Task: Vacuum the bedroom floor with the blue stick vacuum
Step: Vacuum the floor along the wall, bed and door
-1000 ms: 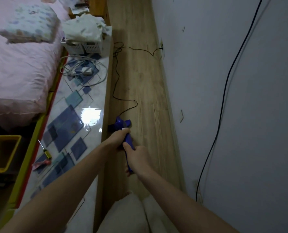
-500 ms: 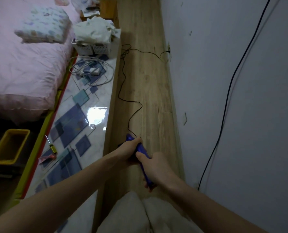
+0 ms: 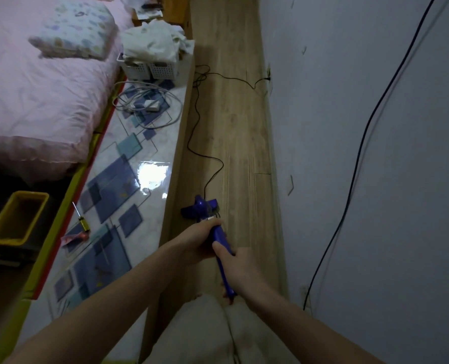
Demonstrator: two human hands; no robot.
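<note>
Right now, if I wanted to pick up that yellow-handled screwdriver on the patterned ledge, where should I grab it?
Probably by the yellow handle of the screwdriver, coming from above with the left hand. It lies flat on the ledge; the handle is its thickest part and the thin shaft points away.

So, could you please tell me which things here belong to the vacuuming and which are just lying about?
Job: blue stick vacuum, its black cord, wooden floor, left hand, right hand.
Lying about: screwdriver, yellow bin, white baskets, coiled cables.
</note>
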